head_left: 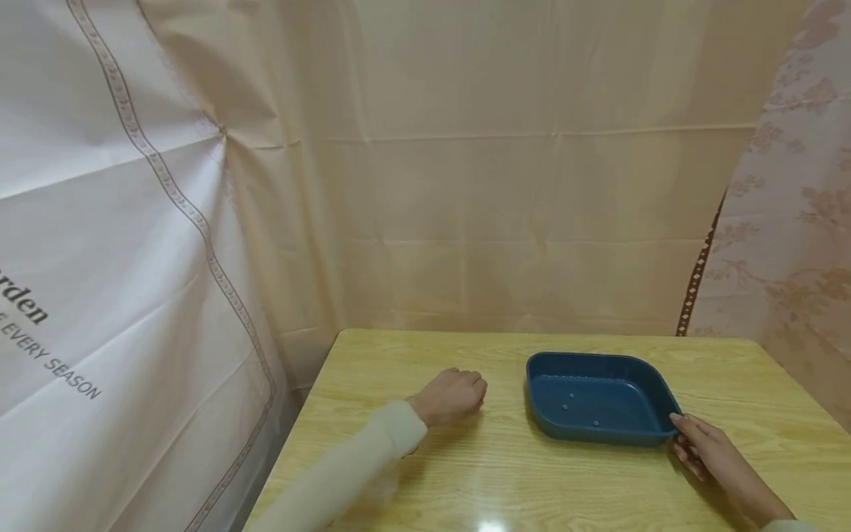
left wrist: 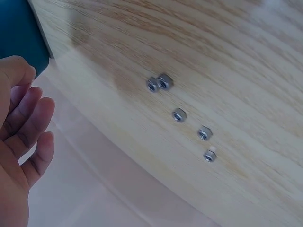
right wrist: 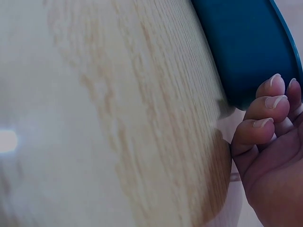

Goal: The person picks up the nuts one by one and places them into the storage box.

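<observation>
A dark blue plastic tray (head_left: pixel 598 436) stands on the table, with three small metal nuts (head_left: pixel 595 423) on its floor. My right hand (head_left: pixel 714 451) holds the tray by its near right corner, thumb over the rim and fingers against the outside wall. Left of the tray, my left hand (head_left: pixel 450 397) is over the table with its fingers curled and thumb against the index finger; I cannot tell whether a nut is between them. Several hex nuts (left wrist: pixel 179 115) lie loose on the table in the left wrist view; in the head view the left forearm hides them.
The wooden table (head_left: pixel 505 473) has a bright light reflection at its near side. A beige cloth (head_left: pixel 505 185) hangs behind it, a white printed cloth (head_left: pixel 120 295) on the left and a flowered one (head_left: pixel 791 244) on the right.
</observation>
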A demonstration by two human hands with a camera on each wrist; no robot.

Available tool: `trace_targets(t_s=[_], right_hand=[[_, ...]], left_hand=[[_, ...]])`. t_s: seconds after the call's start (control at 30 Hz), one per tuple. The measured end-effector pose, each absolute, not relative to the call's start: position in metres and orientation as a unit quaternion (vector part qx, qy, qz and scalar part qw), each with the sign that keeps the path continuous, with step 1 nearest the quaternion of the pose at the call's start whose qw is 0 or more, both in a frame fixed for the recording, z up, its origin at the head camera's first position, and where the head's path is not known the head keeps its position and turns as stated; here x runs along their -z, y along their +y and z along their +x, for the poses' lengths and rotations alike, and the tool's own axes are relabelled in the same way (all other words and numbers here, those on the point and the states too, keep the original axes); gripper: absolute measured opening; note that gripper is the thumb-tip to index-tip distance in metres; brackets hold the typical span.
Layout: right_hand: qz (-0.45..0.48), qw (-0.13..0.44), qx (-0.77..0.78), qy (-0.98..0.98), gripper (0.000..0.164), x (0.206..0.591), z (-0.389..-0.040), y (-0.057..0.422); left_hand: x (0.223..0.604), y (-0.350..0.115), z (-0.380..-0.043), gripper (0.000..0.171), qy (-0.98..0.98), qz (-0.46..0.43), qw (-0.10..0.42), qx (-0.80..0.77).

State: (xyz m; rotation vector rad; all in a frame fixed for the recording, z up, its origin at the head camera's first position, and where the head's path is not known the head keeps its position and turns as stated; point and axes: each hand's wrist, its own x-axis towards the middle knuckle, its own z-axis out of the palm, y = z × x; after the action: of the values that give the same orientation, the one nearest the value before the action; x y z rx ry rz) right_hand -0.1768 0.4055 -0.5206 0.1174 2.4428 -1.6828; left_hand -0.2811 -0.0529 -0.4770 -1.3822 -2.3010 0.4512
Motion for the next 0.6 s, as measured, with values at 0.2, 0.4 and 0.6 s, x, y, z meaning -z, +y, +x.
trace_targets(t_s=[0.2,0.4,0.6], right_hand=[[0.036,0.076,0.570,0.817,0.053,0.520,-0.178,0.406],[0.037,0.080,0.572,0.816,0.052,0.520,-0.177,0.405],[0.046,0.086,0.573,0.813,0.052,0.520,-0.177,0.405]], left_hand=[[0.477,-0.043,-0.282,0.017,-0.819,-0.501,0.220,-0.175],[0.477,-0.034,-0.282,0.015,-0.812,-0.507,0.230,-0.178],[0.479,-0.027,-0.283,0.018,-0.810,-0.508,0.232,-0.180]])
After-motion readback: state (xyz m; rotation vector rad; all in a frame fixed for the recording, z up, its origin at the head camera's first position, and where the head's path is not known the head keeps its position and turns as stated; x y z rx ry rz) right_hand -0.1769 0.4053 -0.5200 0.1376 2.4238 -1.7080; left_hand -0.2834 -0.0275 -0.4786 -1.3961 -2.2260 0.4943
